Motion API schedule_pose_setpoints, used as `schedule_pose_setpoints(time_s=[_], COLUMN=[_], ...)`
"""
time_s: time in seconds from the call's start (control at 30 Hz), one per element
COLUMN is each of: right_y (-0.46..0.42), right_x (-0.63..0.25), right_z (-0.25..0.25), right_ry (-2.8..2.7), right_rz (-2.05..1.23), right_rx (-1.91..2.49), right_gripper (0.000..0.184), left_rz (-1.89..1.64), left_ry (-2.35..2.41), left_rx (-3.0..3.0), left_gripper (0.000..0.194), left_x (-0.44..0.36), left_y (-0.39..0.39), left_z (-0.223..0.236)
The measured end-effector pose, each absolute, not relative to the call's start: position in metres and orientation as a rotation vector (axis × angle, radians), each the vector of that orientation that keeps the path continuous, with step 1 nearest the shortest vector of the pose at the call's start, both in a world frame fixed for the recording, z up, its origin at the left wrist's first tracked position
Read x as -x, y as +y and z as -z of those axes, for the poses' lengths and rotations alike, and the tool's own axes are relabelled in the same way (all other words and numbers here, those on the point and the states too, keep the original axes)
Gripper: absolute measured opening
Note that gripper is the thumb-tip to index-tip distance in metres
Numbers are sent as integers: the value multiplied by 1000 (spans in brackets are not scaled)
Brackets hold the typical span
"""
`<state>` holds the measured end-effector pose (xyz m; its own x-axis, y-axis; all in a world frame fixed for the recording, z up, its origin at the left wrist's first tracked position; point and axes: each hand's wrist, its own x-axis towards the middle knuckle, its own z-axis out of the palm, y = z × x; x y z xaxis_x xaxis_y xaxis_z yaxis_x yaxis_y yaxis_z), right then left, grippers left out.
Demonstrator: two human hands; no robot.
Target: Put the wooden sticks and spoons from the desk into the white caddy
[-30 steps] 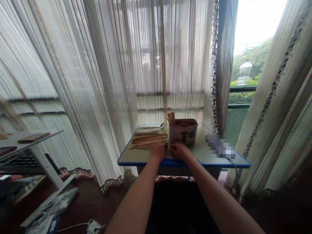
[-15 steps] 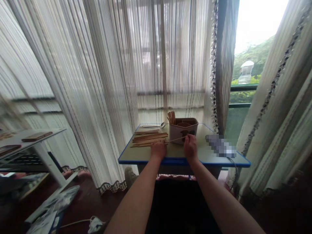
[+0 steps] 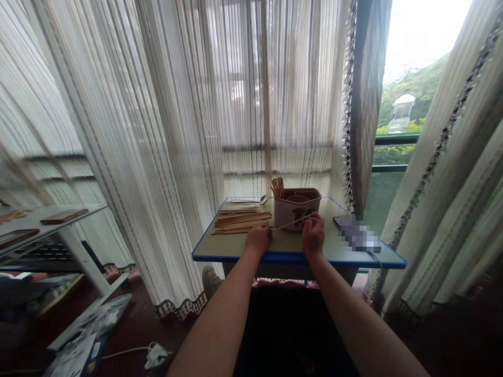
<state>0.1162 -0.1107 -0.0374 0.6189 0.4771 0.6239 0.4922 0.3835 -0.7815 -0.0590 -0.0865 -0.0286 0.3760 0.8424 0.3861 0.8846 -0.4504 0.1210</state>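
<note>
A thin wooden chopstick [image 3: 291, 224] slants between my two hands in front of the holder. My right hand [image 3: 313, 236] grips its upper right end in a pinch. At the lower left end, my left hand [image 3: 258, 239] is closed, with the stick's tip at its fingers. Several loose chopsticks [image 3: 239, 223] lie in rows on the table just beyond my left hand. A white and brown utensil holder [image 3: 283, 215] stands behind my right hand, with a bunch of chopsticks [image 3: 277, 188] upright in its left part.
Metal utensils [image 3: 248, 201], one with a spoon-like head, lie at the back left of the blue-edged table [image 3: 283, 245]. A blurred-out flat object [image 3: 358, 234] with a cable is on the right. Striped curtains [image 3: 243, 104] hang behind. Another table [image 3: 94, 208] stands at far left.
My right hand has moved slightly right and the chopstick's right end sits a little higher. More of the stick shows between my hands. The view has shifted slightly.
</note>
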Motion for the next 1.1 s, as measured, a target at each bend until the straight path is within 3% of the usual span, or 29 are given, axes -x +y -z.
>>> schedule_pose_setpoints(time_s=[0.53,0.77,0.9,1.1], right_y=[-114,-115,-121,-131], right_x=[-113,-114,-130,-142], right_z=[34,30,-11,-101], right_ry=[-925,-857,-837,-962], right_rz=[66,-234,-245,235], right_rx=[1186,973,893,846], right_gripper=[36,36,33,24], left_rz=[674,741,796,706], left_ry=[-1560,-1642,-1662,-1687], left_rx=[2551,2537,2534,2520], left_gripper=[27,29,32,25], left_x=[60,59,57,58], left_y=[-81,-84,-83,-88], left_z=[36,33,32,29])
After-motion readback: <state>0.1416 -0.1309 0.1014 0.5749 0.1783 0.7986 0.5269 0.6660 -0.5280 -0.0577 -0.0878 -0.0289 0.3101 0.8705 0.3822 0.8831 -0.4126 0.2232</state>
